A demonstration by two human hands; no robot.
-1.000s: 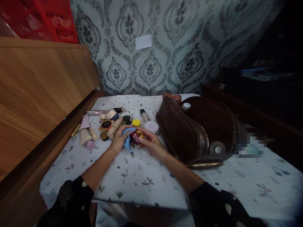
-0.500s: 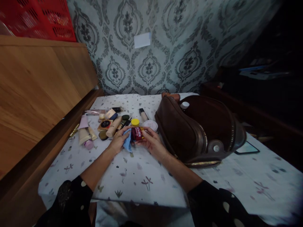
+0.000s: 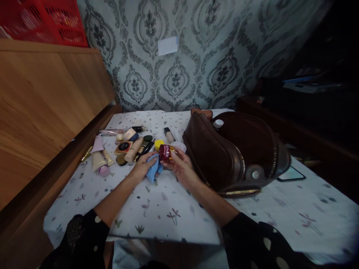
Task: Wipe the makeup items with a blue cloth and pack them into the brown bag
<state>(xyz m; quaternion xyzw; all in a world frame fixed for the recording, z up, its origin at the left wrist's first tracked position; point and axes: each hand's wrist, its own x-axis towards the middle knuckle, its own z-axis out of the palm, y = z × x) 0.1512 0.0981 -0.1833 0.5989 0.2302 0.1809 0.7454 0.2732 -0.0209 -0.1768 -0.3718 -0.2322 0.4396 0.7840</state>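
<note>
My right hand (image 3: 181,166) is closed around a small dark red jar (image 3: 166,152) with pale lettering and a yellowish end, tipped on its side above the table. A crumpled light blue cloth (image 3: 152,171) is pinched in my left hand (image 3: 142,167), its edge against or very near the jar's left end. Just behind the jar are a yellow lid (image 3: 159,143) and a round white container (image 3: 179,145), partly hidden by the right hand. Left of my hands lie a beige tube (image 3: 133,150), a black pen-like tube (image 3: 147,150) and a compact (image 3: 123,147).
An open brown leather bag (image 3: 215,160) stands right of my hands, a white-capped bottle (image 3: 218,123) at its opening. A phone (image 3: 291,174) lies beyond it. Several tubes, including a cream one (image 3: 98,161), lie far left by the wooden cabinet (image 3: 50,86). A patterned cloth (image 3: 146,216) covers the table.
The red jar has moved slightly right and up, away from the blue cloth, showing more of its left end. The cloth now hangs more bunched under my left fingers.
</note>
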